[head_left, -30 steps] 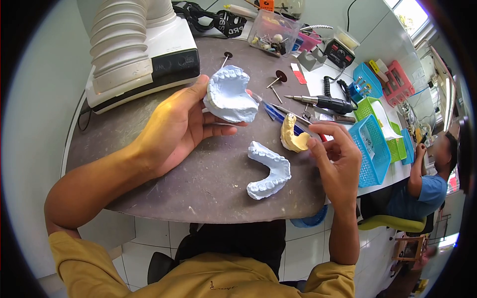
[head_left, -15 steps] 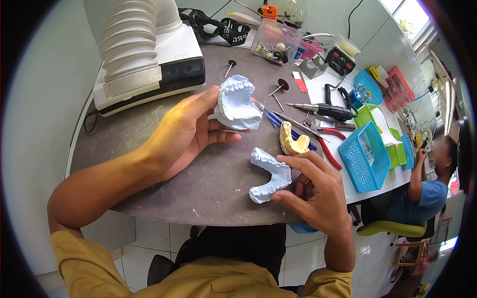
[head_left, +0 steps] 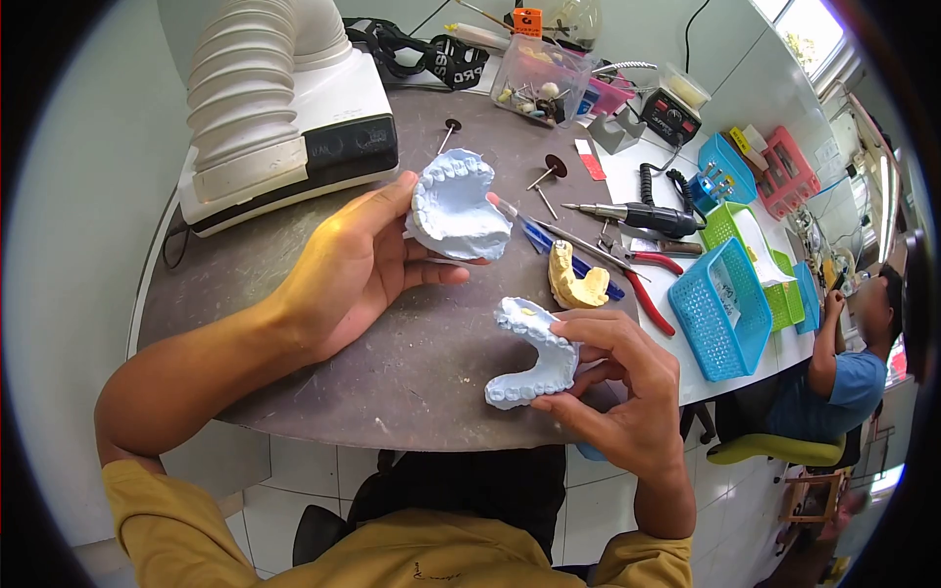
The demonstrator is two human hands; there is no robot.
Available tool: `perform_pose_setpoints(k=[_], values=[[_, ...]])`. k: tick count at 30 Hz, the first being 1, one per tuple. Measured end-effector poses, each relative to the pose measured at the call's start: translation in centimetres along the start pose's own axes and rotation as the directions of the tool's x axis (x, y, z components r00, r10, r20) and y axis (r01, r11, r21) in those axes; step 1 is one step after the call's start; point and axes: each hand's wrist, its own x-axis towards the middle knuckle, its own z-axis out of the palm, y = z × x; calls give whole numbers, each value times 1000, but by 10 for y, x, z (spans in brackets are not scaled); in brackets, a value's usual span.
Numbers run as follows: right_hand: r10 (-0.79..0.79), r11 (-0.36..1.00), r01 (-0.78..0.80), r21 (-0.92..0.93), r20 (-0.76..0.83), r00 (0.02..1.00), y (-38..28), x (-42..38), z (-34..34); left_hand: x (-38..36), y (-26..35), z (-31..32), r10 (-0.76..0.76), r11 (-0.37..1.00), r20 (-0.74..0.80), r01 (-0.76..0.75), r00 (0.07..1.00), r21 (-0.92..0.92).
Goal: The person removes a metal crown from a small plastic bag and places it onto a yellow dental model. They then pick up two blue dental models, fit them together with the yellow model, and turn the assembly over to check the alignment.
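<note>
In my left hand is a pale blue dental cast with a full palate, its teeth turned up and the thumb on its left edge. My right hand grips a horseshoe-shaped pale blue cast between thumb and fingers, lower and to the right of the first one. A small yellow mark shows on this cast's upper arm. The two casts are apart. Just above my right hand, a yellow cast lies on the brown work surface beside a blue-handled tool.
A white machine with a ribbed hose stands at the upper left. Rotary handpiece, red-handled pliers and mounted discs lie to the right. Beyond are a clear bin and a blue basket. A person sits at far right.
The cast in my left hand has shifted slightly left. My right hand has tilted the horseshoe-shaped cast, and the yellow mark now shows on it.
</note>
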Motion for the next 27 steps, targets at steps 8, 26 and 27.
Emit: perform_pose_setpoints(k=[8,26,27], values=[[95,931,-78,358,-31,995,2,-5,-3,1,-2,-3,11,1000,-60,-11,998,-1],[144,550,-123,826,51,988,41,53,-67,2,17,0,484,70,64,-111,873,991],[137,480,-147,865,92,986,44,55,-66,5,13,-5,564,-33,182,-198,806,980]])
